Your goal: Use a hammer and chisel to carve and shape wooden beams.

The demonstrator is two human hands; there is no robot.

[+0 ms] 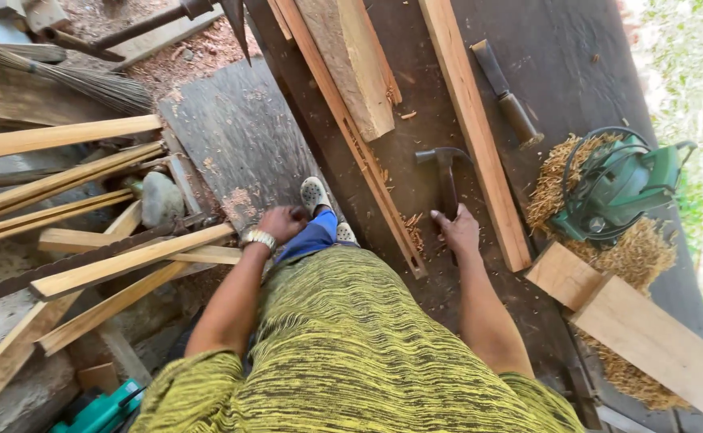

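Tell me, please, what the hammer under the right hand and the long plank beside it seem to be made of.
Hammer: the head looks like dark, dull metal, probably steel; the handle is dark too, and mostly hidden by the right hand, so its material is unclear. Long plank: pale bare wood, apparently unpainted, with visible grain and sawn edges.

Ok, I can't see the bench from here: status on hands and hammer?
Right hand closed on hammer handle, on the bench. Left hand on knee. Batten alongside hammer.
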